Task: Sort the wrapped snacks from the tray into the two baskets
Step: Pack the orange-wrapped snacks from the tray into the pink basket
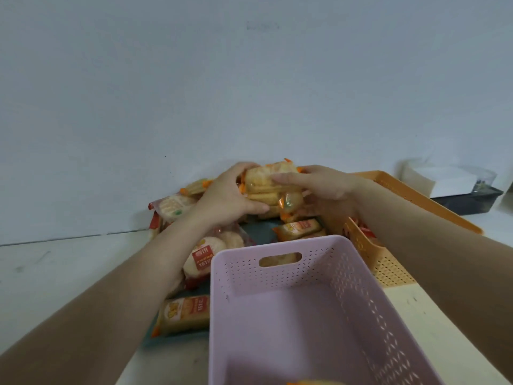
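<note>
A stack of wrapped snacks (270, 190) is held over the far end of the dark tray (258, 229). The left hand (224, 198) curls round one side and the right hand (319, 184) clasps the other. Loose snacks (202, 257) lie on the tray. A purple basket (219, 273) stands nearest, with an orange basket (388, 268) beside it, on the tabletop (69, 273).

One lilac basket (277, 276), one orange basket (394, 270), one dark tray (259, 230).

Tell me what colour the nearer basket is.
The basket is pale lilac, its walls pierced with small slots; the head view shows it best.
</note>
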A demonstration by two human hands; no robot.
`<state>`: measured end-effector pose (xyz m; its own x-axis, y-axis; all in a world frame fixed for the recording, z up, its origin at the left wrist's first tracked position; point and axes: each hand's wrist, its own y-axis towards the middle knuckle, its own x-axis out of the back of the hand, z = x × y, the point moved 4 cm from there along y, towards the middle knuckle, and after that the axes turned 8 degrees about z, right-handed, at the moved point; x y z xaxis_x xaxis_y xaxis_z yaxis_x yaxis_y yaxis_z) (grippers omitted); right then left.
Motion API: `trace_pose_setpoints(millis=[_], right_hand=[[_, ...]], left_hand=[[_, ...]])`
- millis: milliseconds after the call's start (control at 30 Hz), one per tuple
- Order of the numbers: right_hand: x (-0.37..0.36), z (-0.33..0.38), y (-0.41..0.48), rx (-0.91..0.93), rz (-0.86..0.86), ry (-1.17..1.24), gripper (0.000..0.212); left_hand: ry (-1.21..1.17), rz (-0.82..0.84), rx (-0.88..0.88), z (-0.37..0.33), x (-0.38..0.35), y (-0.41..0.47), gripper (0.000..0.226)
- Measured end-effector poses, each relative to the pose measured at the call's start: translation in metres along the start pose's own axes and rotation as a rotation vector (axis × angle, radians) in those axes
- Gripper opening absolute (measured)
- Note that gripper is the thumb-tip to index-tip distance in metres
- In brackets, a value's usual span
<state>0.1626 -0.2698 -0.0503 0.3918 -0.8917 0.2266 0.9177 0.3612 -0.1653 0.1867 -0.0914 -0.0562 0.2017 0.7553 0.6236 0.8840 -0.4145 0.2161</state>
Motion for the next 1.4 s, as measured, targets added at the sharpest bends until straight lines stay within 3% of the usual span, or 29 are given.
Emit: trace_pose_setpoints(millis=[100,167,233,300,433,567,633,733,800,900,1033,1133,1200,1267,1333,1400], right_hand=[[-0.006,0.018,-0.025,0.069,0.007,0.136,0.042],[-0.011,0.028,-0.045,0.110,0.060,0.201,0.059],[-0.020,0.034,-0.068,0.116,0.157,0.189,0.076],[-0.031,0.035,-0.091,0.094,0.253,0.106,0.076],[-0.045,0.030,-0.129,0.082,0.318,-0.075,0.061],[-0.046,0.016,-0.145,0.054,0.225,-0.271,0.086],[-0.044,0.022,-0.151,0.058,0.180,-0.322,0.072],[-0.030,0.035,-0.145,0.089,0.087,-0.378,0.041],[-0.018,0.039,-0.127,0.085,-0.015,-0.405,0.029],[-0.006,0.033,-0.081,-0.023,-0.048,-0.562,0.034],[-0.002,0.012,-0.018,-0.158,0.006,-0.921,0.060],[0.002,0.000,0.015,-0.195,0.015,-1.204,0.064],[0.007,-0.010,0.033,-0.219,0.046,-1.369,0.063],[0.009,-0.017,0.045,-0.216,0.068,-1.475,0.063],[0.007,-0.017,0.054,-0.166,0.053,-1.519,0.057],[0.003,-0.017,0.061,-0.133,0.062,-1.533,0.052]], left_hand=[[-0.129,-0.053,-0.045,-0.024,0.018,-0.021,0.076],[-0.169,-0.081,-0.079,-0.046,0.029,-0.039,0.070],[-0.104,-0.087,-0.111,-0.070,0.036,-0.064,0.058],[-0.019,-0.061,-0.093,-0.084,0.035,-0.089,0.051],[-0.037,0.135,0.018,-0.088,0.020,-0.137,0.073],[-0.098,0.357,0.070,-0.088,0.011,-0.168,0.057],[-0.117,0.228,0.038,-0.082,0.026,-0.163,0.049],[-0.190,-0.141,0.072,-0.066,0.054,-0.146,0.048],[-0.106,-0.256,0.106,-0.055,0.063,-0.129,0.040],[0.273,-0.174,0.141,-0.029,0.061,-0.092,0.026],[0.826,0.080,0.137,0.005,0.037,-0.052,0.066],[1.066,0.157,0.159,0.026,0.027,-0.031,0.072],[1.089,0.150,0.150,0.032,0.027,-0.021,0.060],[1.005,0.027,0.071,0.026,0.030,-0.016,0.048],[0.841,-0.140,-0.039,0.013,0.031,-0.012,0.046],[0.591,-0.200,-0.066,0.002,0.031,-0.001,0.043]])
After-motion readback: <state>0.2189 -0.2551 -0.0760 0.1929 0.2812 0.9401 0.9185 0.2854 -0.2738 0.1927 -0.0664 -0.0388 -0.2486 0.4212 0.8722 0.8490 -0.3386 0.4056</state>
